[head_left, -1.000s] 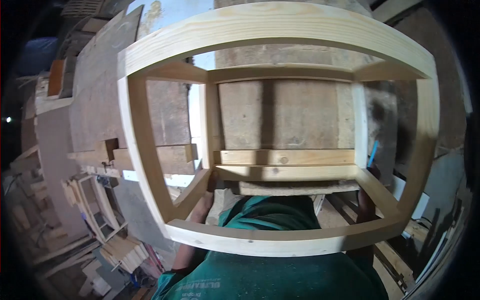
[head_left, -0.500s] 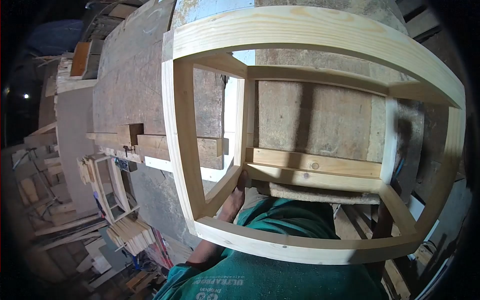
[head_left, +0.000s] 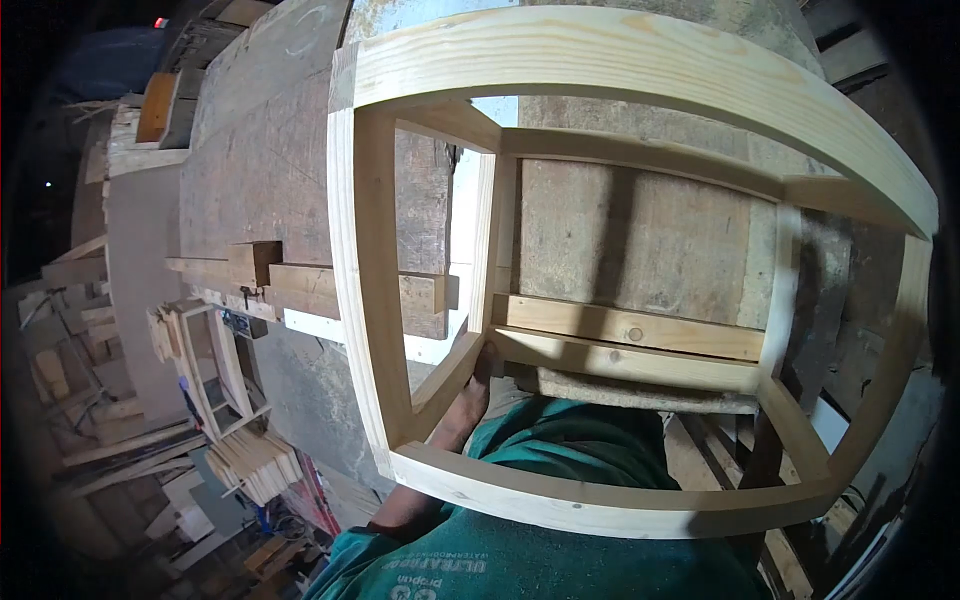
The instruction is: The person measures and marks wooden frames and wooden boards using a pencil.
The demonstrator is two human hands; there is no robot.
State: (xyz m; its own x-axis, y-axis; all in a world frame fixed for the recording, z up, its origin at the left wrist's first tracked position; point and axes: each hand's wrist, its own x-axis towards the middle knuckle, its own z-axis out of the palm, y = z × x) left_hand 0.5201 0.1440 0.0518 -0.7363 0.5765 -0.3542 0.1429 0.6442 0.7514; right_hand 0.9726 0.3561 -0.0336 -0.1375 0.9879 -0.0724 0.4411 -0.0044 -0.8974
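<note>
A box-shaped frame of pale timber [head_left: 590, 505] stands on the workbench in front of me, its near face filling much of the view. My left hand [head_left: 479, 383] reaches beneath the lower left rail and grips the frame's lower back corner. The thumb lies against the wood there, while the other fingers are mostly hidden. My right hand cannot be seen; the right side of the frame is in deep shadow. Along the bench edge, inside the frame's outline, runs a knotted wooden strip [head_left: 640, 333].
The worn plywood bench top [head_left: 260, 160] extends behind and left of the frame. A wooden bar with a block [head_left: 255, 263] lies on it. Lower left stand a smaller wooden frame [head_left: 205, 370] and a stack of boards [head_left: 255, 468]. Offcuts [head_left: 70, 370] clutter the far left.
The view has shifted slightly, so the background at left sits a little further left. The frame appears slightly tilted against before. My left hand keeps the same place on it.
</note>
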